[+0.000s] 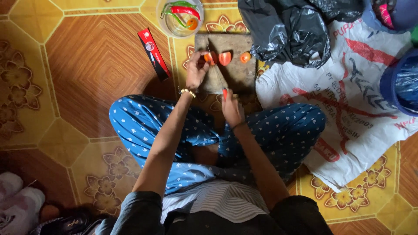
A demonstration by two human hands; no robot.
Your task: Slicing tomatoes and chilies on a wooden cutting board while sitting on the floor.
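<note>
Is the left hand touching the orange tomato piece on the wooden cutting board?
Touching. The head view shows the left hand with its fingertips pressed onto the orange tomato piece on the wooden cutting board.

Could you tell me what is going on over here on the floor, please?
A person sits cross-legged on the patterned floor, cutting tomatoes on a wooden cutting board. The left hand steadies a tomato piece, while the right hand grips a red-handled knife with its blade at that piece. A tomato half and a smaller piece lie further right on the board. Beyond it stands a clear bowl of red and green chillies, and a black plastic bag lies to the right.
</note>
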